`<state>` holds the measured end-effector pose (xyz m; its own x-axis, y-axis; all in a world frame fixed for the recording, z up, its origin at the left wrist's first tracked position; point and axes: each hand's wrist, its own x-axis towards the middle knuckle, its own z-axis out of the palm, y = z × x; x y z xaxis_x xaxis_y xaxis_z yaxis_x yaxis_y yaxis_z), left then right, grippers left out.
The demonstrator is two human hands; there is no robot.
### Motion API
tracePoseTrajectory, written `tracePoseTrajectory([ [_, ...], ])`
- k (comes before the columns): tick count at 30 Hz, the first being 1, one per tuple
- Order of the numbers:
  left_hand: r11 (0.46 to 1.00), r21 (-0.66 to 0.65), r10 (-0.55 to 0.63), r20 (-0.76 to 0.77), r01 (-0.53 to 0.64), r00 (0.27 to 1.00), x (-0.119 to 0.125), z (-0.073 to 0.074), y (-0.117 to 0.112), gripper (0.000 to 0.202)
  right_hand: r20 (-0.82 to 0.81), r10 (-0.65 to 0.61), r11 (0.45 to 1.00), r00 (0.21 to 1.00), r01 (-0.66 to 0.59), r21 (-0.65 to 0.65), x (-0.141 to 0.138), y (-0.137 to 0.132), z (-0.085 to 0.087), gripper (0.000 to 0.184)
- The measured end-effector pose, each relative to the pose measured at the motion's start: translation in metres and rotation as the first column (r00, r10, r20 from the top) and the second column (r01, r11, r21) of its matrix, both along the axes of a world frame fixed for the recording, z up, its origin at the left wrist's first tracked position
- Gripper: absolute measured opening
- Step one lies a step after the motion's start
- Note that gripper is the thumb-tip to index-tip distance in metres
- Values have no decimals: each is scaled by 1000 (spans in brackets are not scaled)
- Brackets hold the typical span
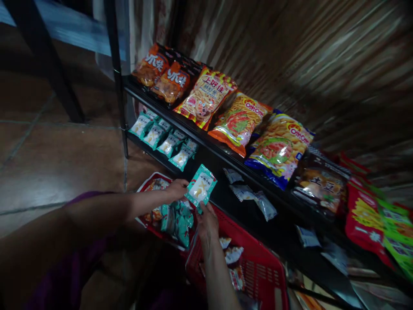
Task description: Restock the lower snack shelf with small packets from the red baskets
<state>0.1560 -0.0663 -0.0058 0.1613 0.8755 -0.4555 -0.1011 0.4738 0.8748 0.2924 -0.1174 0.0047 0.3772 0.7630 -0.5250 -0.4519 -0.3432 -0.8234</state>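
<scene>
Both my hands hold one small teal-and-white snack packet (pixel 201 187) in front of a black shelf rack. My left hand (pixel 176 189) pinches its left edge. My right hand (pixel 207 221) grips its bottom corner from below. Under my hands sits a red basket (pixel 258 267) with several more teal packets (pixel 178 218) and other small packets inside. A row of the same teal packets (pixel 165 138) lies on the lower shelf (pixel 277 234) to the upper left.
The upper shelf carries large snack bags: orange ones (pixel 161 74), a yellow-red one (pixel 205 97) and two Oh-Oh bags (pixel 258 133). Small grey packets (pixel 254 197) lie on the lower shelf. Red and green bags (pixel 380 219) are at right. Tiled floor (pixel 58 155) lies to the left.
</scene>
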Motion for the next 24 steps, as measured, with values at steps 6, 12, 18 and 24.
tracePoseTrajectory([
  [6,997,-32,69,-76,-72,995,-4,8,-24,18,59,-3,999,998,5,-36,-9,-24,-7,43],
  [12,988,-144,56,-24,-59,998,10,16,-12,30,85,-33,998,996,37,-46,-1,-20,-18,43],
  [18,987,-116,106,-32,-109,994,32,-2,45,30,149,-55,999,987,54,8,7,35,-15,34],
  [24,969,-81,236,13,-234,972,66,-20,103,37,273,-92,995,958,77,63,30,103,-32,29],
])
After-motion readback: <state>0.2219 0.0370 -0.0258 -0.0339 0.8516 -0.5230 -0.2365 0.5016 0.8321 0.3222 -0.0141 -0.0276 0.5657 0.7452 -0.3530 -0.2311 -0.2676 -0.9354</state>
